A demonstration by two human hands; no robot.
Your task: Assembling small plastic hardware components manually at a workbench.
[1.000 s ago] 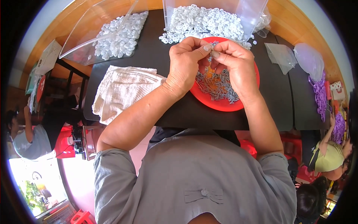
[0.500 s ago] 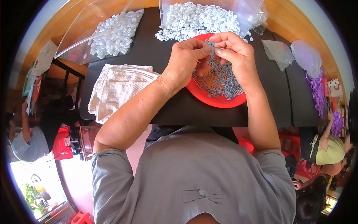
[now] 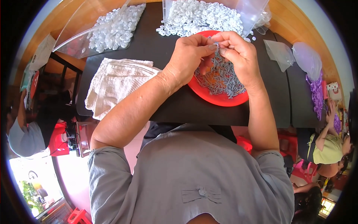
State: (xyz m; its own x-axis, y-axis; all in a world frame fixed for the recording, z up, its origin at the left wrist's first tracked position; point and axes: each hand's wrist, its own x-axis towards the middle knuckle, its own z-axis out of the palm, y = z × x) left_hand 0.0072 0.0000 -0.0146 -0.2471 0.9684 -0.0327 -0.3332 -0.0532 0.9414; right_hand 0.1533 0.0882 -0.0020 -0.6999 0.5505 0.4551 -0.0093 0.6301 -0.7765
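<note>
Both my hands are raised over a red plastic bowl [image 3: 220, 100], their fingertips nearly meeting above its far part. My left hand [image 3: 188, 56] is closed in a pinch, thumb against forefinger. My right hand [image 3: 240, 56] also pinches with thumb and forefinger. Between the two sets of fingertips sits a small whitish-grey piece [image 3: 216, 44], too small to name and partly covered by the fingers. Many thin grey screw-like pieces [image 3: 227, 82] lie loose in the bowl beneath, partly hidden by my hands.
Small white ring-shaped pieces [image 3: 203, 16] spill from a clear bag behind the bowl. Another clear bag at far left holds white pieces [image 3: 115, 31]. A folded cream cloth [image 3: 119, 82] lies left of my forearm. Empty-looking plastic bags [image 3: 278, 54] lie right. Other people sit at both sides.
My fingertips have shifted slightly, and a whitish piece now shows between them. The whole view has moved a little. At far right, another person's arms have moved.
</note>
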